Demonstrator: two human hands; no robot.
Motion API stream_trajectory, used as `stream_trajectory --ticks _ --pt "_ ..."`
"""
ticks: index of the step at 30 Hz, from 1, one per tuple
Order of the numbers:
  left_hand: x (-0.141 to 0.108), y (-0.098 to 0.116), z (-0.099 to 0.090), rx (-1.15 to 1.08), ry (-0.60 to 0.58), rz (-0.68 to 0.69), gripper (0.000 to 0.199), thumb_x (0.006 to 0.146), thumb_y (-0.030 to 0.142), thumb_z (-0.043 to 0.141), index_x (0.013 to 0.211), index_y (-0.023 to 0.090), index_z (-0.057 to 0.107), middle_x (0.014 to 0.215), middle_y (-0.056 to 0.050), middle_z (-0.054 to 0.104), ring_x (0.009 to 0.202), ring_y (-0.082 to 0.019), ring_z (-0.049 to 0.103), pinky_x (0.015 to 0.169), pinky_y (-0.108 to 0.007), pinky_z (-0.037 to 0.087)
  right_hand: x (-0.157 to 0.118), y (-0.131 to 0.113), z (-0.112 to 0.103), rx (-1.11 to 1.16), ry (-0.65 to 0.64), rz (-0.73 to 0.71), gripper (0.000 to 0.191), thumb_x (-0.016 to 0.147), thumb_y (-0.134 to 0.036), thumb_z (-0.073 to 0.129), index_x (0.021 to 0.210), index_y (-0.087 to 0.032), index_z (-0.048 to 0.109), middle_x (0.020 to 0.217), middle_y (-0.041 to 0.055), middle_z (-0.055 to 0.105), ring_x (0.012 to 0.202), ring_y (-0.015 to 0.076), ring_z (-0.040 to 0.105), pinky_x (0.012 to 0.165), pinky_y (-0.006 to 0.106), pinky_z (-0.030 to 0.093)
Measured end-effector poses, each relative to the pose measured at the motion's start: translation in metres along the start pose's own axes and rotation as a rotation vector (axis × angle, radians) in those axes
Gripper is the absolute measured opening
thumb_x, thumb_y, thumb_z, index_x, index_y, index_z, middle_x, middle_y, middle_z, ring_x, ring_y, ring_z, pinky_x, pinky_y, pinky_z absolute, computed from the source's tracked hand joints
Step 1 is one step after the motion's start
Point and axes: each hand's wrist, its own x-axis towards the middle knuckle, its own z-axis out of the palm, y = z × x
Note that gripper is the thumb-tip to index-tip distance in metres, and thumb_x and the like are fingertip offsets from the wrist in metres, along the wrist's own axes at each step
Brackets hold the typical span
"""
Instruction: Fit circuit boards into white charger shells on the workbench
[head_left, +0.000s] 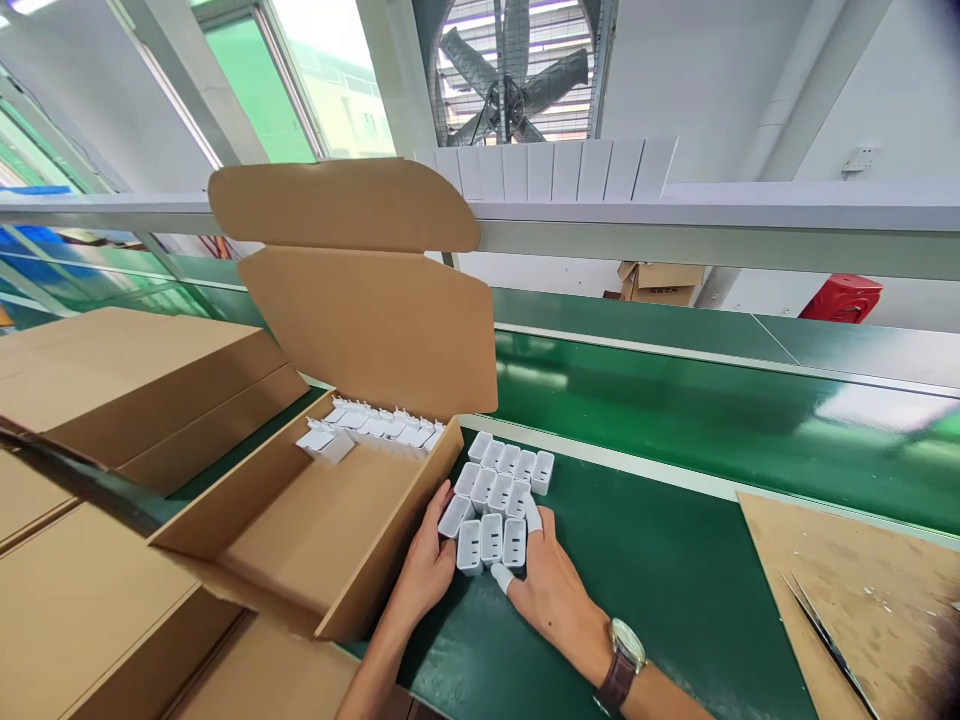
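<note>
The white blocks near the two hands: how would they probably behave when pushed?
The white blocks look stiff, with smooth, hard-looking shells. Their flat sides make rolling unlikely; they would probably slide across the green worktop. Because they stand in close rows, pushing one may shift its neighbours too.

the view is bright: daylight comes through the window at 11 o'clock, its pane washed out, and from behind the fan at 12, darkening the blades. glare whitens the green belt at 3. wide-angle stretch slants the edges; dark blur shades the corners at 2 and 4; the white adapters look crisp.
</note>
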Motion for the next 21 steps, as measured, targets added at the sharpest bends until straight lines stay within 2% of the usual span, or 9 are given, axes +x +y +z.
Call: stream_trajectory --ticks 4,6,8,14,17,19,21 --pt "-0.010 0.009 -0.013 0.139 -0.118 0.028 0.090 0.085 0.014 0.052 0.166 0.027 0.014 0.174 -0.008 0.021 0.161 -0.028 0.018 0.132 -0.053 0.009 -0.001 0.003 0.000 0.058 0.035 0.015 0.095 0.082 -0.012 0.062 0.162 -0.028 0.012 0.140 0.0148 0.039 0.117 0.0318 0.060 0.102 0.053 0.054" --pt "-0.016 0.014 -0.020 0.203 -0.184 0.036 0.099 0.083 0.014 0.057 0.166 0.031 0.007 0.176 -0.005 0.010 0.162 -0.030 0.009 0.131 -0.055 0.007 -0.002 0.003 -0.001 0.091 0.026 0.012 0.101 0.079 -0.009 0.062 0.163 -0.028 0.009 0.143 0.0146 0.036 0.118 0.0311 0.060 0.103 0.050 0.054" --pt "-0.019 0.016 -0.024 0.236 -0.216 0.042 0.101 0.084 0.016 0.059 0.166 0.032 0.002 0.176 -0.005 0.007 0.162 -0.031 0.007 0.131 -0.057 0.008 -0.002 0.004 -0.001 0.107 0.020 0.001 0.101 0.080 -0.008 0.060 0.164 -0.028 0.008 0.142 0.0146 0.036 0.118 0.0306 0.060 0.103 0.050 0.054" --pt "-0.010 0.004 -0.012 0.270 -0.146 0.047 0.087 0.095 0.027 0.054 0.167 0.026 0.005 0.173 -0.013 0.020 0.159 -0.033 0.025 0.129 -0.059 0.019 0.002 0.006 0.002 0.147 0.075 -0.037 0.101 0.082 -0.007 0.060 0.163 -0.028 0.003 0.143 0.0146 0.036 0.126 0.0297 0.057 0.110 0.050 0.050" --pt "-0.007 0.003 -0.007 0.260 -0.075 0.051 0.086 0.093 0.030 0.058 0.166 0.023 0.015 0.170 -0.015 0.030 0.155 -0.034 0.034 0.128 -0.057 0.023 0.000 0.005 0.001 0.159 0.068 -0.043 0.098 0.081 -0.007 0.062 0.161 -0.025 0.010 0.146 0.0158 0.035 0.128 0.0301 0.056 0.112 0.051 0.049" --pt "-0.012 0.012 -0.009 0.298 -0.025 0.083 0.082 0.091 0.031 0.059 0.164 0.021 0.023 0.167 -0.016 0.035 0.153 -0.035 0.037 0.128 -0.056 0.025 -0.007 0.004 -0.009 0.136 0.044 -0.031 0.090 0.081 -0.009 0.065 0.158 -0.023 0.020 0.149 0.0173 0.033 0.121 0.0297 0.060 0.107 0.052 0.052" --pt "-0.024 0.027 -0.014 0.350 0.049 0.143 0.076 0.089 0.034 0.061 0.160 0.022 0.034 0.163 -0.015 0.041 0.150 -0.036 0.041 0.128 -0.057 0.027 -0.022 0.004 -0.030 0.103 0.029 0.019 0.080 0.084 -0.015 0.067 0.154 -0.022 0.029 0.151 0.0183 0.033 0.103 0.0249 0.065 0.096 0.051 0.058"
